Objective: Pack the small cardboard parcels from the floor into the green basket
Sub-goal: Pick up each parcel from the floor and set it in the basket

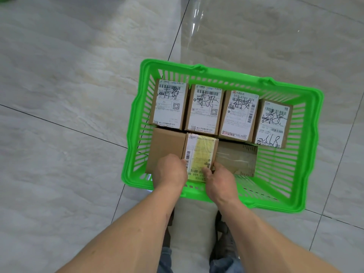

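Both hands are inside the green basket (136, 115). The left hand (170, 170) and the right hand (219, 181) pinch a yellow-taped parcel (200, 152) from each side. It sits between two plain parcels, just in front of four labelled parcels (202, 109) at the basket's far wall.

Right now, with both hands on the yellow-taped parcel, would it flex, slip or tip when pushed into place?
The yellow-taped parcel looks like a stiff box with square edges, so it should probably not flex. Its glossy tape may be a little slippery. Neighbouring parcels on both sides make tipping unlikely.
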